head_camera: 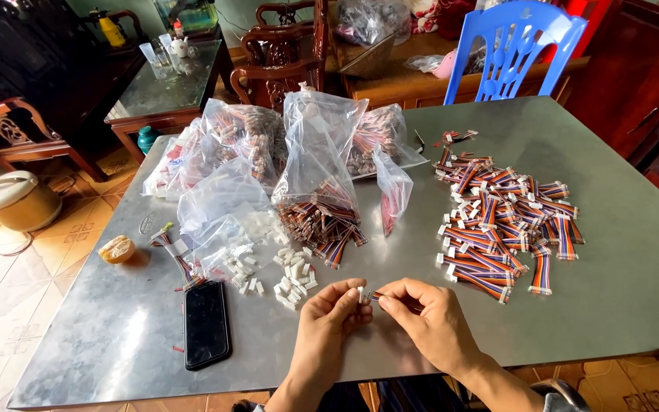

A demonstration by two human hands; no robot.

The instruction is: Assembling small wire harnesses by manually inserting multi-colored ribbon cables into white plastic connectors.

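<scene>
White connector: you pinch a small white plastic connector housing [361, 294] between the fingertips of your left hand [329, 313], just above the near edge of the metal table [619, 290].
Ribbon cable: your right hand [429, 320] pinches the end of a short multicoloured ribbon cable [377, 296], its tip touching the housing; the rest of the cable is hidden under your fingers.
Grip: both hands are closed in a fine fingertip pinch, thumbs and forefingers meeting, the two hands almost touching each other.
Loose housings: a scatter of white connector housings [293, 276] lies just beyond your left hand, spilling from a clear plastic bag [215, 221].
Finished pile: a heap of ribbon cables with white ends [501, 225] sits beyond your right hand, to the right.
Bagged stock: an upright clear bag of ribbon cables [318, 183] stands in the middle of the table, with more filled bags [230, 141] behind it.
Phone: a black smartphone [207, 323] lies face up to the left of your left hand.
Left edge: a piece of orange fruit [117, 249] rests near the table's left edge.
Beyond: a blue plastic chair [514, 46] stands at the far side.
</scene>
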